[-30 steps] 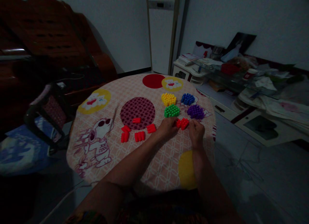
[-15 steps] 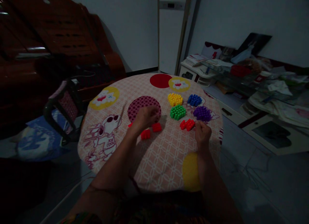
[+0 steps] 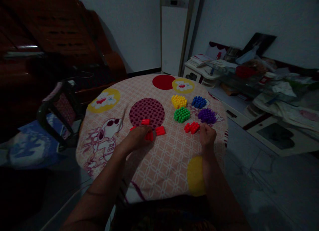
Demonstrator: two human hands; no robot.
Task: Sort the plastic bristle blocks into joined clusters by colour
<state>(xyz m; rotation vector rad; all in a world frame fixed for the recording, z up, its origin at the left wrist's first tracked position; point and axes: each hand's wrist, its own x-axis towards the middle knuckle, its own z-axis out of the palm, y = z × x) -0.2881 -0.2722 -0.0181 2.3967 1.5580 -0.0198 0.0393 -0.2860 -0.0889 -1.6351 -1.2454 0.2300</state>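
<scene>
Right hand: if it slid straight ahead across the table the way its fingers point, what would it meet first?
The right hand points up and slightly left, its fingertips by the red cluster, which it would likely meet first. The purple cluster lies just beyond, to the right; depth is hard to judge.

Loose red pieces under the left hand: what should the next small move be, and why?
Probably close the left hand on one loose red piece and carry it to the red cluster. The hand already covers those pieces, while the right hand rests at the cluster beside the finished green cluster and purple cluster.
</scene>
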